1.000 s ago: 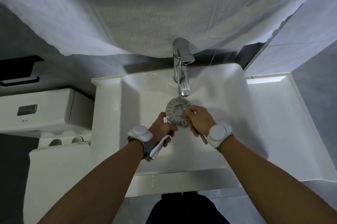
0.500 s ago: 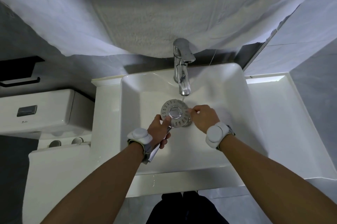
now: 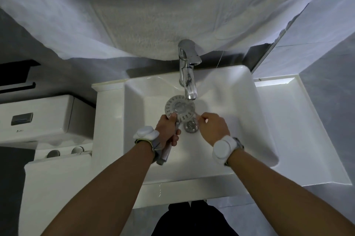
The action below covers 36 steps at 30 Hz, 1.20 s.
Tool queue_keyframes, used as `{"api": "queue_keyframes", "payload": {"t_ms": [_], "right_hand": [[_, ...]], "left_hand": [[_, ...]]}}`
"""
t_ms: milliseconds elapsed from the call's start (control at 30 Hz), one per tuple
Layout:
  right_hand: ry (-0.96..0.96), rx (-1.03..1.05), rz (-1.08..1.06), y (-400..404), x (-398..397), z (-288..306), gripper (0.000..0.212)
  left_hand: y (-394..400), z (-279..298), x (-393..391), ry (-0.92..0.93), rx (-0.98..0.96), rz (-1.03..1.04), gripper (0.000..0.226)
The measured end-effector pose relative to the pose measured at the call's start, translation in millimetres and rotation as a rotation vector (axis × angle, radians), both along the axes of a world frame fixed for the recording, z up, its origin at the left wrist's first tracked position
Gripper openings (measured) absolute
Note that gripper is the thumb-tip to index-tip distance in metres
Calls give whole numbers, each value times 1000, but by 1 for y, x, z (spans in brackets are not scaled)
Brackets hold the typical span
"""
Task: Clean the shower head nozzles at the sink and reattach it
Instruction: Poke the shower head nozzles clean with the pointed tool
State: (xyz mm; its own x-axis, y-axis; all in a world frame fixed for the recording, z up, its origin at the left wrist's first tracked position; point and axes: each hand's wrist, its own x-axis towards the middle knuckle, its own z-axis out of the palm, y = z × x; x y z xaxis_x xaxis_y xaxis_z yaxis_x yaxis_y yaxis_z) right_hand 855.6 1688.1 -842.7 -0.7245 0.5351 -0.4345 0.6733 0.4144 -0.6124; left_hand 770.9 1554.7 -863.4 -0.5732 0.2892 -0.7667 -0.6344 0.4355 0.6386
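A glossy white rectangular sink (image 3: 255, 120) sits among grey tiled walls. Left hand (image 3: 167, 130) fingers grip the round, nozzle-dotted shower head (image 3: 179, 108) under the chrome tap (image 3: 187, 74); right hand (image 3: 213, 128) fingers pinch its rim.

I see a white vanity counter (image 3: 299, 130) carrying a deep white rectangular sink (image 3: 255, 120) set into its left part; a chrome faucet (image 3: 187, 74) stands on the sink's far rim, and a metal drain (image 3: 191, 126) sits in the basin floor near the middle
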Motion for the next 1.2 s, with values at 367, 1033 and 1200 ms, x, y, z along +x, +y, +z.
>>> {"api": "queue_keyframes", "payload": {"t_ms": [367, 1033, 1200], "right_hand": [[5, 51, 106, 8, -3, 3, 27], [14, 213, 167, 7, 3, -2, 31], [31, 197, 212, 11, 1, -6, 30]], "left_hand": [[-5, 8, -15, -116, 2, -34, 40], [2, 4, -20, -220, -34, -2, 43], [7, 7, -17, -246, -16, 25, 42]]}}
